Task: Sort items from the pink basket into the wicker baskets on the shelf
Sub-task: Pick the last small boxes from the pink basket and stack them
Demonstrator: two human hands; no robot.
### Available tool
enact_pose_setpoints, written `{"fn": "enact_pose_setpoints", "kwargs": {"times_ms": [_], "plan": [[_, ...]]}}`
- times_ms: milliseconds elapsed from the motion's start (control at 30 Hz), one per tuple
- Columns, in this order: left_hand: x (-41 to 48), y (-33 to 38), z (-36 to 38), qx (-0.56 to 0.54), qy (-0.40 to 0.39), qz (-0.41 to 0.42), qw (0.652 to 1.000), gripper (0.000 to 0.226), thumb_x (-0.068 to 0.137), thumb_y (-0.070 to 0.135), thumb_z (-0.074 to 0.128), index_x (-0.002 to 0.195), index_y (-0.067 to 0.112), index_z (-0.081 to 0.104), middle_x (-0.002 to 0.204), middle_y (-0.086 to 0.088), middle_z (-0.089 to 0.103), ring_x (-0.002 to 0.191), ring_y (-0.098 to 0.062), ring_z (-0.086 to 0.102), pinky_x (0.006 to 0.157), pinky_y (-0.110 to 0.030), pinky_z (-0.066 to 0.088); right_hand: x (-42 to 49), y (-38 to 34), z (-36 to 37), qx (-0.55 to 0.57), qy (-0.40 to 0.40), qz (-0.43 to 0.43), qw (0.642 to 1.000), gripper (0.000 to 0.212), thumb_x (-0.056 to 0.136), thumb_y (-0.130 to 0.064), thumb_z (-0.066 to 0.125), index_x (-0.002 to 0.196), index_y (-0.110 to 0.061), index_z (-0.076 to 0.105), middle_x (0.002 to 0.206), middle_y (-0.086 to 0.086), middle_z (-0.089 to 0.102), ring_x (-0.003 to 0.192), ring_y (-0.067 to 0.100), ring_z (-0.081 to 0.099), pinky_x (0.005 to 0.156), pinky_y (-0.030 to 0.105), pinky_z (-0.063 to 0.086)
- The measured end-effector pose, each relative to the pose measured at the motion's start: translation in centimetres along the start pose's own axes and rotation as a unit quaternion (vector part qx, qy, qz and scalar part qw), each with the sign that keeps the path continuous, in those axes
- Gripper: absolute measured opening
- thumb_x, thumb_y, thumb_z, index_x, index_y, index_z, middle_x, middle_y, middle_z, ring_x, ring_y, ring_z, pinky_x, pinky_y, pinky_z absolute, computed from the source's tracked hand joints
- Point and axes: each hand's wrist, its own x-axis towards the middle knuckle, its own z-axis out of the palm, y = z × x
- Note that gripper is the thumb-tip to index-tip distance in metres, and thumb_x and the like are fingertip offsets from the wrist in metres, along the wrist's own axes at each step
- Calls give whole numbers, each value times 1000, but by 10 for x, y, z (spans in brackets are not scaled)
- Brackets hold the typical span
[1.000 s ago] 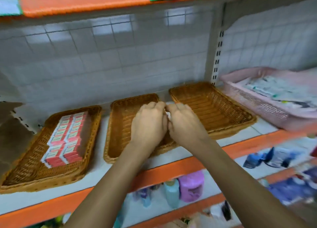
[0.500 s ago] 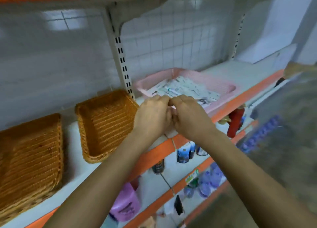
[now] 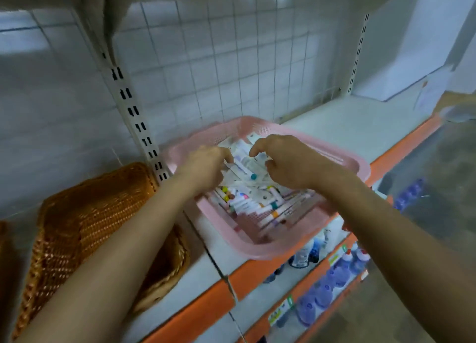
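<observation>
Shelving: white shelf (image 3: 347,121) with an orange front edge, wire-grid back panel (image 3: 219,59), blurred bottles (image 3: 332,275) on the tiers below.

Item 1, pink basket (image 3: 257,250): perforated plastic, set at the shelf's near edge, right of the slotted upright. It holds a loose heap of small tubes (image 3: 247,203), mostly white with coloured caps and bands, some in flat packets, lying crosswise in no order. The heap is well stocked, so sorting looks far from finished.

Item 2, wicker basket (image 3: 85,213): on the left, just beside the pink one, partly hidden by the left forearm. Its contents are not visible.

Change: a second ago both hands were joined over the wicker baskets further left. They are now apart, over the pink basket, and the view has swung right with them. Judged a return trip for the next pick.

Left hand (image 3: 206,167): fingers curled down onto the heap's far left side. Whether they grip a tube cannot be told.

Right hand (image 3: 288,162): forefinger hooked, thumb set apart, poised over the tubes. A hold cannot be confirmed.
</observation>
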Motion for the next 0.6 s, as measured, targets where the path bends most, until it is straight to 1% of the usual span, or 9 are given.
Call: {"fn": "enact_pose_setpoints", "kwargs": {"times_ms": [67, 167, 233, 267, 300, 367, 433, 533, 600], "plan": [[5, -3, 1, 7, -12, 2, 1000, 53, 82, -7, 48, 125, 22, 58, 125, -2, 61, 117, -21, 53, 93, -33, 45, 12, 8, 1, -1, -27, -23, 999, 45, 88, -5, 49, 130, -20, 50, 136, 5, 49, 124, 21, 45, 102, 32, 36], [9, -9, 5, 6, -42, 1, 999, 46, 85, 1, 52, 122, 27, 60, 124, 2, 62, 113, -18, 56, 91, -30, 45, 26, 18, -1, -12, -86, -59, 994, 47, 89, -4, 47, 134, -18, 47, 136, 3, 50, 123, 17, 46, 102, 27, 37], [11, -10, 5, 7, -67, 10, 998, 41, 87, 10, 56, 123, 29, 59, 124, 3, 62, 112, -17, 57, 90, -29, 44, 36, 25, -5, -17, -126, -87, 988, 46, 89, -3, 47, 133, -18, 48, 121, -1, 57, 102, 7, 54, 87, 19, 43], [11, -8, 6, 12, -80, 16, 997, 39, 88, 17, 57, 125, 30, 58, 126, 3, 61, 112, -16, 56, 91, -28, 43, 41, 29, -8, -22, -140, -101, 985, 45, 89, -4, 47, 133, -18, 48, 110, -4, 57, 88, 2, 53, 77, 16, 43], [10, -5, 6, 15, -93, 22, 995, 38, 89, 23, 59, 127, 30, 56, 127, 3, 59, 114, -16, 56, 91, -26, 40, 47, 32, -9, -33, -150, -116, 981, 45, 90, -5, 47, 133, -18, 48, 106, -6, 55, 83, 2, 52, 72, 14, 43], [11, 6, 7, 7, -121, 16, 993, 41, 90, 33, 58, 131, 29, 52, 130, 1, 56, 119, -17, 51, 94, -25, 37, 57, 37, -12, -61, -162, -141, 975, 43, 92, -13, 49, 134, -22, 47, 113, -11, 52, 93, 4, 49, 75, 13, 42], [14, 16, 6, 16, -136, -18, 990, 44, 91, 35, 55, 134, 28, 48, 133, -3, 53, 124, -20, 47, 99, -28, 35, 65, 41, -16, -83, -167, -163, 969, 41, 92, -21, 50, 133, -26, 48, 125, -11, 53, 103, 7, 52, 86, 20, 44], [19, 26, 3, 29, -148, -81, 985, 47, 92, 35, 54, 137, 29, 44, 134, -5, 51, 125, -24, 46, 102, -36, 37, 78, 48, -21, -143, -184, -181, 956, 36, 94, -26, 49, 130, -19, 52, 126, -2, 56, 112, 17, 53, 92, 26, 41], [21, 36, 2, 11, -156, -104, 982, 49, 92, 37, 53, 139, 32, 39, 137, -5, 48, 126, -25, 44, 102, -37, 38, 89, 51, -18, -156, -204, -173, 951, 33, 94, -23, 49, 125, -12, 55, 123, 6, 59, 109, 23, 57, 94, 32, 46]]}}
